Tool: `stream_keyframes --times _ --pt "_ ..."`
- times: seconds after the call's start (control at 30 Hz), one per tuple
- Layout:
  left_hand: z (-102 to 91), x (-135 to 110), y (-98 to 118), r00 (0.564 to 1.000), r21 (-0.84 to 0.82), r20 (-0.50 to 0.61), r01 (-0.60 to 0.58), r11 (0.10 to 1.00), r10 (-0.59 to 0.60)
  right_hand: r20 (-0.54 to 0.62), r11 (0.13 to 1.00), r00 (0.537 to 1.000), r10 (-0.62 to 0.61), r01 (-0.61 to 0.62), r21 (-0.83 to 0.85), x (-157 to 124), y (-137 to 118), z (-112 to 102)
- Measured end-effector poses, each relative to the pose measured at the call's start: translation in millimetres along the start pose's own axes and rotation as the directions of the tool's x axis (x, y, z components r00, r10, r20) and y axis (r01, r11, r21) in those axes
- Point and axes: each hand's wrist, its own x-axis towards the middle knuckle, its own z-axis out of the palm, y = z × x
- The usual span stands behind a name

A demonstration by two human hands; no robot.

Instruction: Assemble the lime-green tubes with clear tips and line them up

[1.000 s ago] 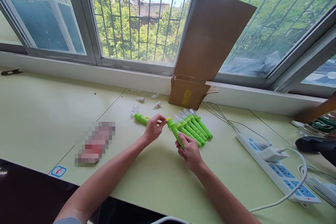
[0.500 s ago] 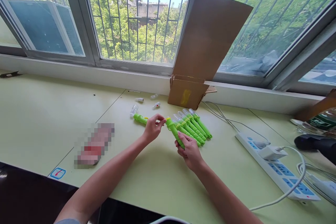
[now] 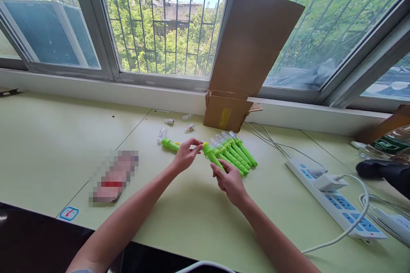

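My right hand (image 3: pixel 229 181) grips the lower end of a green plastic tube (image 3: pixel 212 156) with a yellow tip, held just above the table. My left hand (image 3: pixel 185 154) pinches at that yellow tip with thumb and fingers closed. A row of several more green tubes with clear caps (image 3: pixel 235 153) lies on the table just right of the held one. Another green piece (image 3: pixel 169 144) lies behind my left hand, with a clear cap (image 3: pixel 162 133) next to it.
A small open cardboard box (image 3: pixel 226 113) stands at the window sill under a leaning cardboard sheet (image 3: pixel 256 38). Small clear caps (image 3: pixel 188 127) lie near it. A white power strip (image 3: pixel 336 200) with cables runs at the right. A blurred flat object (image 3: pixel 113 177) lies at the left.
Both hands stay on the same green tube; my left fingers have shifted slightly at its yellow tip. The view has drifted a little.
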Motion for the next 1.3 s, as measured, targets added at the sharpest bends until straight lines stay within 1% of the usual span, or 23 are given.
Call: stream_keyframes --times 0.07,0.17,0.23,0.3,0.37,0.43,0.47,0.5,0.53,0.57,0.6,0.63,0.67,0.73,0.77,0.8,0.83,0.9,0.93,1.0,1.1,1.17,1.3 --pt "0.5 -1.2 1.8 0.999 0.048 -0.006 -0.031 0.998 0.032 -0.052 0.982 0.993 -0.111 0.101 -0.162 -1.5 -1.0 0.6" --pt "1.6 -2.8 3.4 0.996 0.163 0.003 -0.085 0.983 0.086 -0.073 0.897 0.96 -0.271 0.225 -0.38 -3.6 -2.2 -0.2" --pt "2.3 -3.0 3.9 0.991 0.215 0.018 -0.134 0.967 0.133 -0.08 0.854 0.947 -0.31 0.241 -0.461 -4.7 -1.5 -0.7" --pt "2.4 -2.6 3.9 0.983 0.248 0.034 -0.183 0.951 0.18 -0.093 0.848 0.947 -0.306 0.227 -0.478 -5.3 0.7 0.1" --pt "2.5 -3.2 2.9 0.976 0.284 0.041 -0.216 0.934 0.214 -0.09 0.876 0.956 -0.279 0.215 -0.431 -4.6 3.1 2.1" --pt "5.1 -6.5 0.1 0.968 0.355 0.07 -0.251 0.9 0.242 -0.106 0.934 0.969 -0.221 0.179 -0.31 -2.3 3.3 2.9" --pt "8.0 -9.3 -2.0 0.96 0.399 0.109 -0.279 0.874 0.257 -0.11 0.96 0.976 -0.186 0.157 -0.233 -0.5 2.0 2.0" --pt "12.1 -12.8 -4.6 0.949 0.444 0.161 -0.314 0.839 0.271 -0.165 0.984 0.976 -0.143 0.122 -0.128 1.4 -0.1 0.1" --pt "17.2 -16.5 -7.4 0.927 0.47 0.255 -0.368 0.802 0.276 -0.201 0.994 0.973 -0.109 0.103 -0.038 3.4 -2.8 -2.9" --pt "22.6 -19.8 -10.4 0.901 0.469 0.34 -0.412 0.781 0.271 -0.239 0.993 0.965 -0.11 0.119 0.022 5.1 -5.8 -6.6" --pt "27.8 -22.4 -13.2 0.886 0.457 0.381 -0.429 0.779 0.265 -0.269 0.987 0.954 -0.135 0.154 0.05 6.5 -8.4 -10.5" --pt "31.8 -23.9 -15.8 0.886 0.442 0.386 -0.421 0.792 0.256 -0.283 0.982 0.947 -0.15 0.176 0.069 7.5 -10.3 -13.8" --pt "34.0 -24.1 -17.9 0.903 0.426 0.348 -0.39 0.816 0.25 -0.282 0.981 0.947 -0.154 0.181 0.075 7.8 -11.0 -16.2" --pt "32.1 -20.7 -20.7 0.961 0.352 0.188 -0.259 0.899 0.203 -0.272 0.986 0.951 -0.15 0.164 0.029 7.2 -8.6 -16.8" --pt "28.2 -17.7 -21.4 0.984 0.284 0.101 -0.167 0.944 0.144 -0.242 0.988 0.958 -0.152 0.151 -0.025 6.4 -6.1 -15.0" --pt "23.2 -14.2 -21.8 0.997 0.213 0.023 -0.076 0.974 0.073 -0.192 0.983 0.966 -0.172 0.155 -0.101 5.4 -3.3 -12.2" --pt "17.8 -10.7 -22.0 0.999 0.138 -0.04 0.0 0.99 0.006 -0.136 0.965 0.969 -0.208 0.181 -0.188 4.3 -0.6 -8.9" --pt "8.4 -4.7 -21.6 0.989 -0.024 -0.105 0.097 0.995 -0.099 -0.035 0.913 0.962 -0.271 0.246 -0.325 2.0 3.4 -2.8" --pt "5.3 -2.6 -21.3 0.984 -0.092 -0.114 0.128 0.987 -0.138 0.005 0.885 0.955 -0.297 0.278 -0.374 1.0 4.4 -0.7" --pt "2.8 -0.1 -20.6 0.977 -0.176 -0.109 0.164 0.971 -0.185 0.067 0.835 0.942 -0.33 0.324 -0.444 -0.4 5.1 0.7" --pt "4.5 0.6 -19.7 0.979 -0.21 -0.073 0.173 0.962 -0.192 0.128 0.787 0.934 -0.333 0.35 -0.509 -0.3 5.9 -1.5" --pt "5.8 0.2 -18.6 0.981 -0.22 -0.048 0.174 0.96 -0.189 0.141 0.771 0.937 -0.318 0.343 -0.537 1.0 7.4 -3.6" --pt "5.4 -1.1 -14.9 0.98 -0.238 -0.011 0.188 0.953 -0.196 0.13 0.731 0.947 -0.294 0.31 -0.608 3.8 10.1 -6.4"
